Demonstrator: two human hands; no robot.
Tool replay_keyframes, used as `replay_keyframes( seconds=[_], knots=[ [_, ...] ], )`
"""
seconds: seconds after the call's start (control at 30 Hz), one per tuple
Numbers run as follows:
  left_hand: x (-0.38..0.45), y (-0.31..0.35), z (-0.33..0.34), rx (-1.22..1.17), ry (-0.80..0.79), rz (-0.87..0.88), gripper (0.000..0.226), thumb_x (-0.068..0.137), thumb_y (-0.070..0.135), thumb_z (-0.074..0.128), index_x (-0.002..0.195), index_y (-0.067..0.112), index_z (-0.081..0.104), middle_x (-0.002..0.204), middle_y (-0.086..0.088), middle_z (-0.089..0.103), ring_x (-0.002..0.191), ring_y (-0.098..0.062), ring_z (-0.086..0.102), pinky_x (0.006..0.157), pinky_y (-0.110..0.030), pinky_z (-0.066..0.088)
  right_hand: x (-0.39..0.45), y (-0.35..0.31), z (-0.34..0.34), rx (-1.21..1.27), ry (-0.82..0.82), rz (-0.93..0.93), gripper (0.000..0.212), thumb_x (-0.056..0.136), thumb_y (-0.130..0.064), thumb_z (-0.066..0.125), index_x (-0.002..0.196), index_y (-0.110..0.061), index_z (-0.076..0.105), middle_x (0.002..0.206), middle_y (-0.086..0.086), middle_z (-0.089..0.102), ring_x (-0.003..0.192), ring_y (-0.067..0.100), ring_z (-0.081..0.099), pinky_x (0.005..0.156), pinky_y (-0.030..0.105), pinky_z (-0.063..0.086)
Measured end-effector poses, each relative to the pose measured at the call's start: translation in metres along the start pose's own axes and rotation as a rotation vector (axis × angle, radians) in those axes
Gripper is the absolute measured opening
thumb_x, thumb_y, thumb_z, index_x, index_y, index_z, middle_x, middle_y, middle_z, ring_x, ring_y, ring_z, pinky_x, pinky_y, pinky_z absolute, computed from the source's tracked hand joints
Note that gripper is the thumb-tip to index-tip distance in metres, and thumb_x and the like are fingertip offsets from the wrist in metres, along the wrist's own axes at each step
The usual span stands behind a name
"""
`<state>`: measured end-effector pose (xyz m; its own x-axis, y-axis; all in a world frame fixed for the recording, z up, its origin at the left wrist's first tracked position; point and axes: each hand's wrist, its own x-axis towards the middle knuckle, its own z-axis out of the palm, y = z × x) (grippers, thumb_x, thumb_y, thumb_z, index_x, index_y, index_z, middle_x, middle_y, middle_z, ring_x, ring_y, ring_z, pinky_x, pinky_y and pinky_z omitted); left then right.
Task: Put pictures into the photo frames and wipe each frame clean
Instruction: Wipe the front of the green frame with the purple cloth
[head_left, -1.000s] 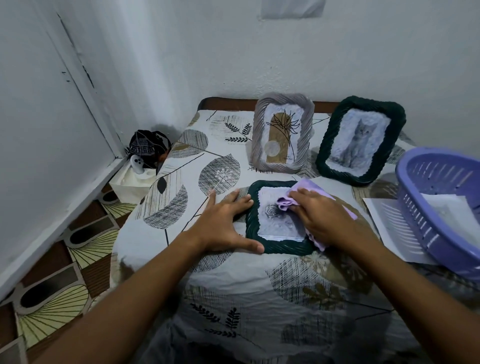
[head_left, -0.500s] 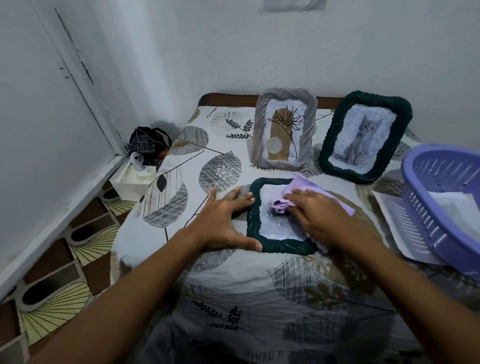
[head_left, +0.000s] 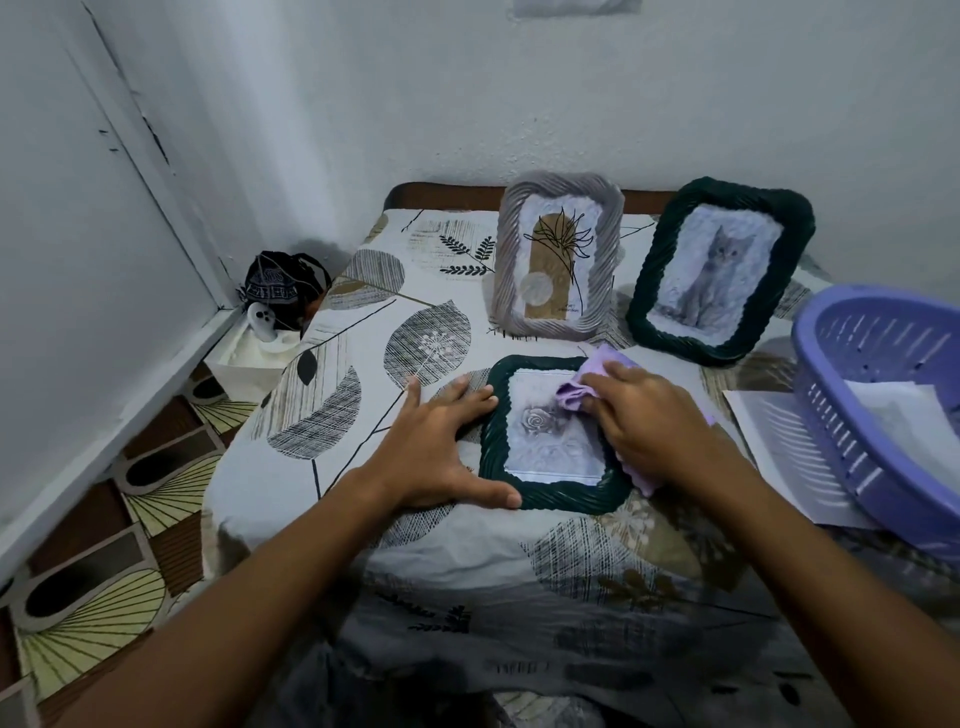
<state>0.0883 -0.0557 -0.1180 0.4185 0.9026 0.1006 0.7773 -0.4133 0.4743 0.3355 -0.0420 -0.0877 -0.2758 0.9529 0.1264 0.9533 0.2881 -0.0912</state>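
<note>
Tabletop, leaf-print cloth, slick-looking: flat green frame w/ rose pic lies near front edge, could skid off if wipe pushes hard.

Left hand: grip open, fingers flat on frame's left rim, bracing.

Right hand: grip closed on purple cloth, wiping glass top right. Swing too far back → may topple upright grey frame or cat frame.

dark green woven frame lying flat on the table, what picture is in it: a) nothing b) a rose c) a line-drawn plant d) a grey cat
b: the dark green woven frame lying flat shows a pale grey rose picture behind its glass, while the right hand wipes it with a lilac cloth and the left hand steadies its edge.
</note>
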Motion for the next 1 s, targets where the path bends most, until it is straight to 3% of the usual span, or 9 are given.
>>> replay_keyframes(
  seconds=[0.17, 0.23, 0.37, 0.43, 0.57, 0.7, 1.0],
  knots=[
    [0.000, -0.002, 0.000, -0.016, 0.006, 0.010, 0.124, 0.041, 0.088, 0.060, 0.145, 0.023, 0.040, 0.153, 0.015, 0.029, 0.144, -0.001, 0.012, 0.117, -0.043, -0.013, 0.018, -0.024, 0.005, 0.108, -0.093, 0.005, 0.045, 0.103, -0.037, 0.033, 0.144, -0.021, 0.039, 0.156, 0.018, 0.025, 0.140, 0.032, 0.028, 0.111, 0.035, 0.024],
    [0.000, -0.002, 0.000, -0.018, 0.011, 0.012, 0.123, 0.041, 0.088, 0.060, 0.144, 0.023, 0.040, 0.153, 0.015, 0.030, 0.144, -0.001, 0.011, 0.117, -0.043, -0.013, 0.013, -0.025, 0.003, 0.126, -0.119, -0.054, 0.044, 0.103, -0.035, 0.033, 0.145, -0.021, 0.038, 0.155, 0.013, 0.029, 0.141, 0.028, 0.027, 0.111, 0.031, 0.020],
    [-0.002, -0.003, -0.001, -0.016, 0.001, 0.007, 0.121, 0.043, 0.086, 0.061, 0.145, 0.025, 0.038, 0.154, 0.016, 0.028, 0.145, -0.001, 0.009, 0.116, -0.041, -0.015, 0.000, 0.000, -0.001, 0.098, -0.042, -0.065, 0.041, 0.102, -0.036, 0.033, 0.131, -0.019, 0.055, 0.137, 0.008, 0.054, 0.124, 0.027, 0.048, 0.103, 0.032, 0.031],
    [-0.002, -0.002, -0.001, -0.007, -0.010, 0.000, 0.121, 0.043, 0.086, 0.060, 0.145, 0.025, 0.038, 0.154, 0.016, 0.027, 0.145, -0.001, 0.008, 0.116, -0.043, -0.014, 0.004, 0.006, 0.002, 0.035, -0.029, -0.029, 0.042, 0.101, -0.036, 0.033, 0.132, -0.018, 0.054, 0.139, 0.015, 0.051, 0.126, 0.031, 0.046, 0.107, 0.034, 0.028],
    [0.000, -0.002, -0.001, 0.002, -0.031, -0.007, 0.125, 0.041, 0.090, 0.058, 0.146, 0.026, 0.036, 0.155, 0.015, 0.026, 0.145, -0.001, 0.006, 0.117, -0.046, -0.012, 0.023, -0.011, 0.007, 0.094, -0.073, -0.061, 0.043, 0.103, -0.036, 0.034, 0.143, -0.021, 0.042, 0.154, 0.019, 0.028, 0.142, 0.029, 0.026, 0.115, 0.033, 0.015],
    [0.000, -0.003, -0.001, 0.003, -0.054, -0.008, 0.125, 0.041, 0.089, 0.057, 0.147, 0.026, 0.033, 0.155, 0.014, 0.024, 0.145, 0.000, 0.002, 0.117, -0.048, -0.013, 0.032, -0.027, 0.012, 0.144, -0.100, -0.125, 0.044, 0.103, -0.033, 0.034, 0.145, -0.021, 0.039, 0.156, 0.019, 0.024, 0.145, 0.027, 0.020, 0.115, 0.032, 0.012],
    [0.003, -0.009, -0.002, 0.027, -0.086, 0.000, 0.126, 0.041, 0.089, 0.057, 0.148, 0.028, 0.032, 0.155, 0.016, 0.022, 0.145, 0.000, -0.002, 0.114, -0.056, -0.016, 0.004, -0.032, 0.014, 0.258, -0.156, -0.244, 0.040, 0.102, -0.031, 0.040, 0.140, -0.021, 0.048, 0.150, 0.011, 0.039, 0.140, 0.023, 0.032, 0.112, 0.031, 0.020]
  ],
)
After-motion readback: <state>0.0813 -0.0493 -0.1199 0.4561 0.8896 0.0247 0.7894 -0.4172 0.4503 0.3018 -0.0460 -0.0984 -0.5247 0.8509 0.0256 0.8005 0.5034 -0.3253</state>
